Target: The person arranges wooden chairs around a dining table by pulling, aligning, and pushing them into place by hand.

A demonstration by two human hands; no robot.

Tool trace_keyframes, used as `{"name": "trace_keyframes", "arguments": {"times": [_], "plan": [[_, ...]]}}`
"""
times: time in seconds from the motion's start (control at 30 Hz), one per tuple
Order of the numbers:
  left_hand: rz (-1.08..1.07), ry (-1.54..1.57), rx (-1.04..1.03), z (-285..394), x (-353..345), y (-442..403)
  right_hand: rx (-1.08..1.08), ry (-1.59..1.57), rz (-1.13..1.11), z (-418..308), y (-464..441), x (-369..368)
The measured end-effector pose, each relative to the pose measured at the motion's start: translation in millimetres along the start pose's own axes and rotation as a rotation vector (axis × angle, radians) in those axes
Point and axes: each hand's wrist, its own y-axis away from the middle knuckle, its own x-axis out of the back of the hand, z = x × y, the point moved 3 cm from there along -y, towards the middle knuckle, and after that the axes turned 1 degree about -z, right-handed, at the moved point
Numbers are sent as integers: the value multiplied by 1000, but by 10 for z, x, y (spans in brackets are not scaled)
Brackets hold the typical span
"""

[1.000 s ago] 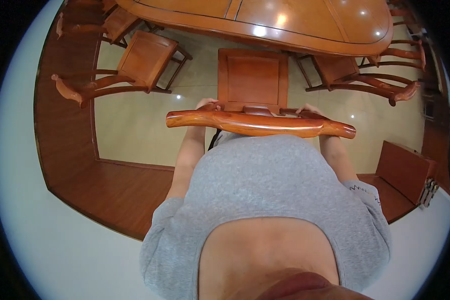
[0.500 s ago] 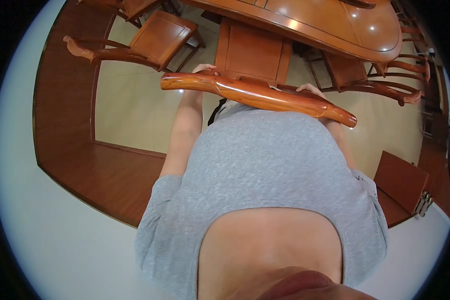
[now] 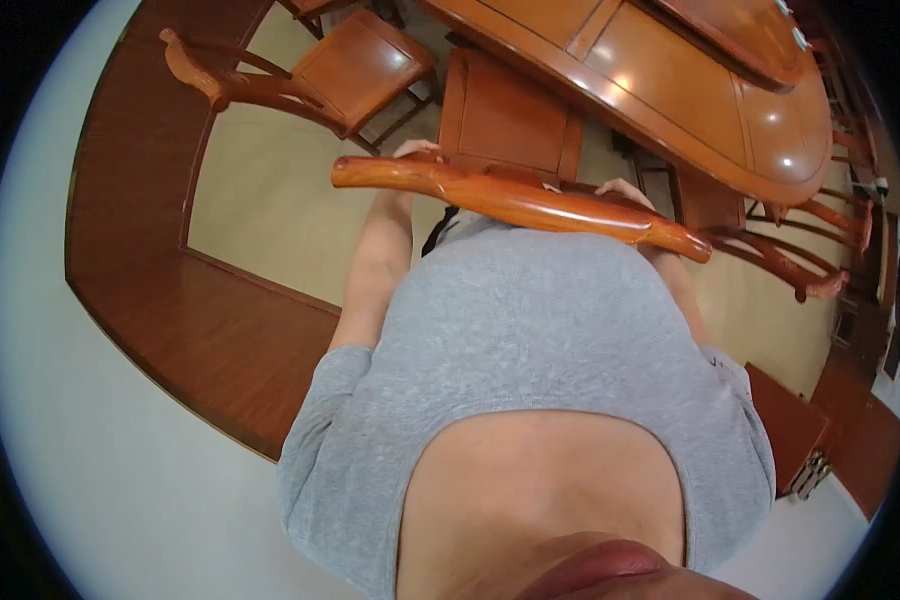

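- Table point(image 3: 670, 95) now slants more steeply across the view than half a second ago, and more of the raised wooden piece point(image 3: 745, 40) on top shows.
- Since that frame, the left-side chair point(image 3: 360, 70) appears closer to the middle chair point(image 3: 515, 115), while the right-side chair point(image 3: 710, 200) appears lower.
- Both hands keep their places beyond the middle chair's top rail point(image 3: 520, 205), which sits slightly lower in view.
- Left hand point(image 3: 417, 149): fingers bent, grasping the chair's frame; the rail partly hides the contact.
- Right hand point(image 3: 625, 190): fingers curled over the frame on the other side, the palm largely hidden.
- Middle chair stands directly before the person, its rail close to the grey shirt point(image 3: 550, 320) and its seat reaching toward the table's near edge.
- Rail: glossy orange-brown wood, gently curved, thick, with rounded ends and streaks of light.
- Seat: flat, squarish, reddish-brown, with a framed inner panel.
- Tabletop: polished, rounded at one end, inlaid with dark lines.
- Floor point(image 3: 270, 200): smooth, pale yellowish and shiny.
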Motion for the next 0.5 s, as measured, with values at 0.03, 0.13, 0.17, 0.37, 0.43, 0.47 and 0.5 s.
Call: {"name": "trace_keyframes", "arguments": {"times": [0.03,0.13,0.17,0.37,0.43,0.47,0.5], "plan": [[40,114,53,-99,125,-49,28,-36,-24,89,-91,78],[35,211,95,-162,-253,177,154,93,-80,227,-167,263],[33,247,136,-175,-350,224,169,92,-100,196,-136,235],[106,280,247,-113,-600,327,200,24,-125,254,-168,240],[-7,309,378,-110,-580,273,150,8,-50,322,-164,291],[-5,305,382,-110,-545,232,151,4,-47,349,-173,311],[-11,301,377,-78,-519,154,107,-62,-23,396,-240,350]]}}
